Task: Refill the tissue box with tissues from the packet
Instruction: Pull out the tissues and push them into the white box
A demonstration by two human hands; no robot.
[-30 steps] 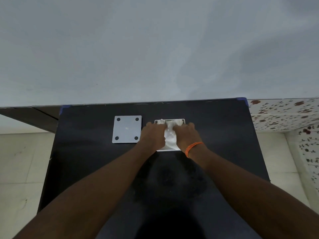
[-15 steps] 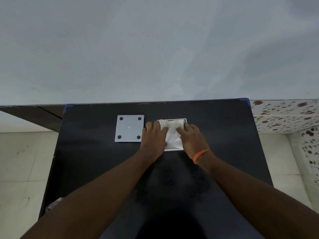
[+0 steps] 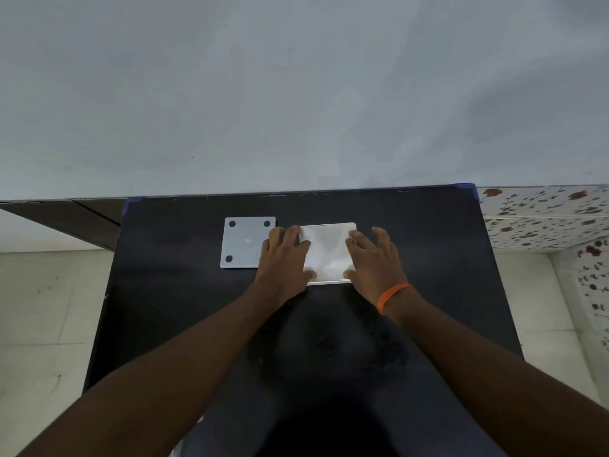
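A white square tissue box lies open-side up on the black table, filled with flat white tissues. My left hand rests on the box's left edge, fingers spread and thumb at the near rim. My right hand, with an orange band on its wrist, lies on the right edge, fingers apart and fingertips on the tissues. Neither hand grips anything. The box's grey bottom plate, with round black feet at its corners, lies flat just left of the box. No tissue packet can be seen.
The table's far edge meets a pale grey wall. Tiled floor lies to the left, and floral-patterned tiles to the right. The near table surface between my forearms is bare black.
Both hands slid apart from the middle of the box to its two sides. The bunched tissues now lie flat and smooth in the box.
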